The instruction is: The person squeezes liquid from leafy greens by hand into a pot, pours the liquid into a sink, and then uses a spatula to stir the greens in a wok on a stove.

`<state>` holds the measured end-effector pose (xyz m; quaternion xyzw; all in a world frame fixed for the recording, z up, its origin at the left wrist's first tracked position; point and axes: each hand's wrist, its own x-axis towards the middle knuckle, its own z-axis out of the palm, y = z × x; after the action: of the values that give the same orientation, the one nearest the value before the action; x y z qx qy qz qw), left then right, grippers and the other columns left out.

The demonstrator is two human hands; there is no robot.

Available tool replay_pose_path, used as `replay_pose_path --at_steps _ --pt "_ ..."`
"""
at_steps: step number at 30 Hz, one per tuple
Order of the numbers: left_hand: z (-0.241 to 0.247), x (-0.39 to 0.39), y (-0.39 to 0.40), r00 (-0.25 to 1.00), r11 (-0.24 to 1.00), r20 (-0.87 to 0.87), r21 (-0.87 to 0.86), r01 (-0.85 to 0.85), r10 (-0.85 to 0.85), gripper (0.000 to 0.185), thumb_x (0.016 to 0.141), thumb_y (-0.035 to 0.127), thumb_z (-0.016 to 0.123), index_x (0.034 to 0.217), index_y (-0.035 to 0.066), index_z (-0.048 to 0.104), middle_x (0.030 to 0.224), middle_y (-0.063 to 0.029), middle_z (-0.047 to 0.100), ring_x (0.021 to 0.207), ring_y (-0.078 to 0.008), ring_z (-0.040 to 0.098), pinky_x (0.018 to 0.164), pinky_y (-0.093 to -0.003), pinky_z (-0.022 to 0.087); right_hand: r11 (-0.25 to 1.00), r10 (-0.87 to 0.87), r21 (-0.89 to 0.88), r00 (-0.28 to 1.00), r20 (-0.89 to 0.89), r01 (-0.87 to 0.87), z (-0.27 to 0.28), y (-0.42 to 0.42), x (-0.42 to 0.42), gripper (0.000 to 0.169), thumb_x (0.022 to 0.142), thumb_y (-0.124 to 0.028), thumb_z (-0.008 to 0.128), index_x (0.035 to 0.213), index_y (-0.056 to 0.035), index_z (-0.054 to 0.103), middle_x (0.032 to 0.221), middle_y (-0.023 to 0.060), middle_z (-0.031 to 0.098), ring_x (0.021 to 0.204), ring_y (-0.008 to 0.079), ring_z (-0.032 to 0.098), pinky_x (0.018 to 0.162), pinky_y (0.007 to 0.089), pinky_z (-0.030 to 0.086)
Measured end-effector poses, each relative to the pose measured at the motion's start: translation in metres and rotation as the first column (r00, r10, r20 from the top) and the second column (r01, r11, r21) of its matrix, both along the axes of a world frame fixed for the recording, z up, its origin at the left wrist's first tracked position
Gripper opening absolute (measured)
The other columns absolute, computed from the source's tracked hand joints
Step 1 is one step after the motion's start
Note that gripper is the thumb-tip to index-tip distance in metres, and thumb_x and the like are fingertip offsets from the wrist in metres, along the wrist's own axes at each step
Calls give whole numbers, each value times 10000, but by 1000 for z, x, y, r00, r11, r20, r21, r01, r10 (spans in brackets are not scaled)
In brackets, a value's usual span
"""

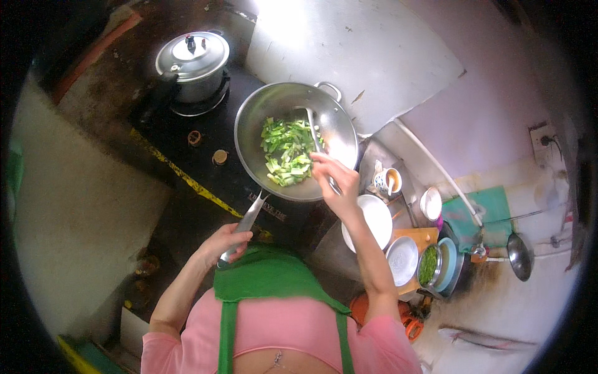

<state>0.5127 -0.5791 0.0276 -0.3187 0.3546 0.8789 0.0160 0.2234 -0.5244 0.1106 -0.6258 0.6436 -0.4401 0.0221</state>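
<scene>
A steel wok (pixel 250 135) sits on the black stove, with chopped green leafy vegetables (pixel 289 152) lying in its bowl. My left hand (pixel 231 243) grips the wok's long metal handle (pixel 248 219) near its end. In my right hand (pixel 337 180), above the wok's right side, is a metal spatula (pixel 312 124). Its blade reaches into the wok at the far edge of the greens. Part of the spatula's handle is hidden by my fingers.
A lidded pressure cooker (pixel 194 70) stands on the other burner. Stove knobs (pixel 220 157) line the front. To the right are a white plate (pixel 369 219), another plate (pixel 402 262), a patterned cup with a spoon (pixel 387 180), and a pot of chopped greens (pixel 427 265). A ladle (pixel 519 257) hangs on the wall.
</scene>
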Motion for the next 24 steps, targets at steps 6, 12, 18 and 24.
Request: replay_pose_path --at_steps 6,12,18,24 --pt "-2 -3 1 1000 1000 9 2 -5 5 236 887 221 636 830 81 455 581 -7 488 404 -93 437 349 -246 325 943 297 207 938 -179 -259 -33 48 19 62 723 15 648 746 -32 616 1026 127 698 797 243 686 698 326 546" --pt "-4 2 2 1000 1000 9 8 -21 21 241 882 227 642 830 83 456 574 -4 487 408 -91 440 350 -241 323 929 246 322 954 -169 -183 28 119 36 69 706 -2 654 715 -58 616 1001 130 703 816 265 690 691 344 558" --pt "-2 0 2 1000 1000 13 -8 -5 5 254 880 244 651 838 84 457 564 -2 482 402 -90 436 345 -242 323 988 26 150 1000 -6 -25 1 74 7 56 728 46 641 759 0 632 1028 170 693 860 238 691 747 296 532" --pt "-4 -3 2 1000 1000 0 -1 -15 15 258 885 248 650 844 78 459 563 -8 488 390 -94 431 336 -239 317 973 -215 8 899 382 229 -19 40 -11 37 820 33 609 803 33 641 1024 170 684 954 198 658 858 306 481"
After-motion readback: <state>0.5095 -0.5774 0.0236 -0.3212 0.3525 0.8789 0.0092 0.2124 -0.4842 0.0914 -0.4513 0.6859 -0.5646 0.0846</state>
